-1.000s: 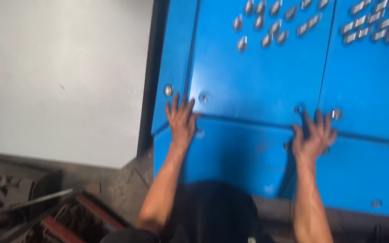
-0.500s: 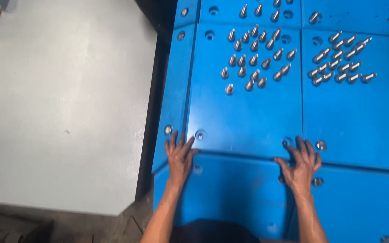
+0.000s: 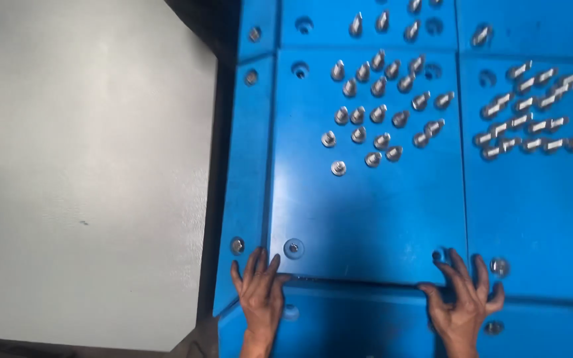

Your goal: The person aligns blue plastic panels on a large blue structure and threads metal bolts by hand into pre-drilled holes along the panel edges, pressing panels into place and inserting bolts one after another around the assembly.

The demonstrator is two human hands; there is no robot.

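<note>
Both hands lie flat with fingers spread, gripping nothing: the left hand point(image 3: 260, 298) and right hand point(image 3: 462, 301) press the near edge of a blue panel point(image 3: 366, 199). Loose bolts point(image 3: 379, 106) stand farther up it. The step looks like seating or shifting the panel; even pressure from both palms seems called for

To your left lies a pale grey slab point(image 3: 87, 172), a dark gap point(image 3: 210, 199) running along its right edge. Up near the far edge, a cluster of upright silver bolts point(image 3: 379, 109); towards the far right corner, rows of bolts lying flat point(image 3: 528, 122).
</note>
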